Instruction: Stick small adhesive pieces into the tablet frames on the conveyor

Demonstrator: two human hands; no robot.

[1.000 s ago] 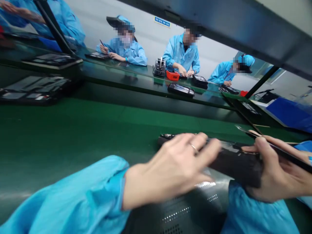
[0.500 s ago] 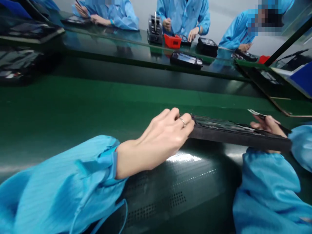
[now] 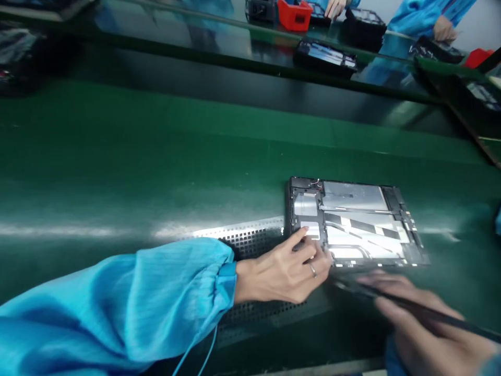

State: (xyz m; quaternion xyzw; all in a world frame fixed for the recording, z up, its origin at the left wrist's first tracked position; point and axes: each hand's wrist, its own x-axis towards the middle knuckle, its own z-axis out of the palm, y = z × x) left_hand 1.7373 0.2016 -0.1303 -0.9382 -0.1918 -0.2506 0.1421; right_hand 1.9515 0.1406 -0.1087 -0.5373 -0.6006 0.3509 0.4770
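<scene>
An opened tablet-like device (image 3: 354,222) lies flat on the green work surface (image 3: 156,156), its silver inner plates and black flat cables facing up. My left hand (image 3: 287,269), with a ring on one finger, rests at the device's near left corner, fingers curled and touching its edge. My right hand (image 3: 420,326) is blurred at the lower right, closed round a thin dark stick-like tool (image 3: 415,308) whose tip points toward the device's near edge.
A perforated metal panel (image 3: 254,240) sits under my left wrist. Beyond a dark channel runs a second green bench with black devices (image 3: 324,55), a red box (image 3: 294,13) and other people's hands (image 3: 444,26) in blue sleeves.
The device, held tilted between both hands before, now lies flat on the surface. My left hand has slid to its near left corner. The view has tipped downward.
</scene>
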